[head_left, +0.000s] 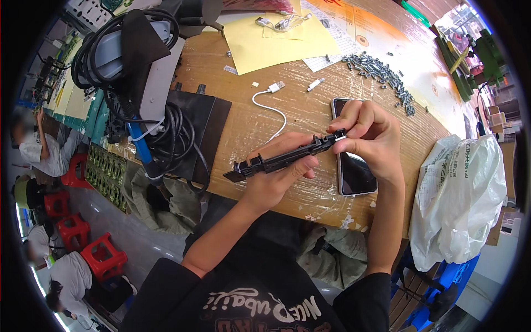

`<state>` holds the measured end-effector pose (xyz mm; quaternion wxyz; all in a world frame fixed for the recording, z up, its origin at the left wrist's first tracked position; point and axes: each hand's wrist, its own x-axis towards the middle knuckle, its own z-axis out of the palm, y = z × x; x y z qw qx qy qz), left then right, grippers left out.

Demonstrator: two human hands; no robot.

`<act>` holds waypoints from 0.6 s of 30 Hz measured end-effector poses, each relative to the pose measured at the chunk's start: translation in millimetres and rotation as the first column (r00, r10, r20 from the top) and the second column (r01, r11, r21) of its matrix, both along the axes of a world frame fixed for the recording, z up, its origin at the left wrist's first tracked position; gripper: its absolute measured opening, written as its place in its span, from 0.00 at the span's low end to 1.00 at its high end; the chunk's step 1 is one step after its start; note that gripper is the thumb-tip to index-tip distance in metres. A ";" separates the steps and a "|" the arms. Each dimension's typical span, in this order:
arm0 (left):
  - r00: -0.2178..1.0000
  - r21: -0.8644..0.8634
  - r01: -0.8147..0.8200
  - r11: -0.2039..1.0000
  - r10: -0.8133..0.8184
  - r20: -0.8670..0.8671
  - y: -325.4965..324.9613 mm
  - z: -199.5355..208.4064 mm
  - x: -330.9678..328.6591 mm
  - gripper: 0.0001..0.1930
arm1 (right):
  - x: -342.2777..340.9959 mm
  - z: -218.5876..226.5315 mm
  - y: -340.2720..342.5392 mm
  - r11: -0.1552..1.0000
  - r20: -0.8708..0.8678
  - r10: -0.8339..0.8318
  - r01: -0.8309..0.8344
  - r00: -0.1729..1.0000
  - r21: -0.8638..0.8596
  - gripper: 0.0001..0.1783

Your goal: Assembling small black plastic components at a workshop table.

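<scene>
A long black plastic part [287, 159] with a notched upper edge lies tilted across my left hand [272, 180], whose fingers and thumb are closed around it. At the part's right end, my right hand [368, 135] pinches with thumb and fingertips. Between those fingertips a small pale bit [341, 138] shows; whether it belongs to the black part I cannot tell. Beneath my right hand lies a phone [358, 176] with a dark screen and light rim, partly covered by the hand. A white USB cable [284, 112] runs across the table behind my left hand.
Many small metal pieces [381, 74] lie heaped at the back right, near yellow paper [243, 47]. A black box [215, 119] with coiled black cables [174, 135] stands at left. A white plastic bag [459, 193] hangs by the right edge. Red stools [104, 255] and several people are at far left.
</scene>
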<state>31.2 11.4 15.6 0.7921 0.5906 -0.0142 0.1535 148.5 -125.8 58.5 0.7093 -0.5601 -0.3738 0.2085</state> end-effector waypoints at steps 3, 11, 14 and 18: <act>1.000 0.009 -0.009 1.000 0.009 0.003 2.0 0.5 -2.6 0.14 | 0.7 -2.4 3.5 1.000 0.035 0.020 -0.020 0.999 0.022 0.14; 1.000 0.004 -0.003 1.000 0.003 -0.006 1.5 0.3 -2.1 0.14 | -3.7 1.5 4.6 0.999 0.047 -0.048 0.047 0.998 0.020 0.14; 1.000 -0.022 -0.004 1.000 0.004 -0.018 1.0 0.2 -2.5 0.14 | -5.2 1.6 5.3 0.997 0.103 -0.076 0.074 0.992 0.019 0.15; 0.999 0.053 -0.046 0.998 0.046 0.007 0.3 1.2 -1.9 0.14 | -7.7 1.6 7.3 0.991 0.121 -0.132 0.133 0.984 0.005 0.15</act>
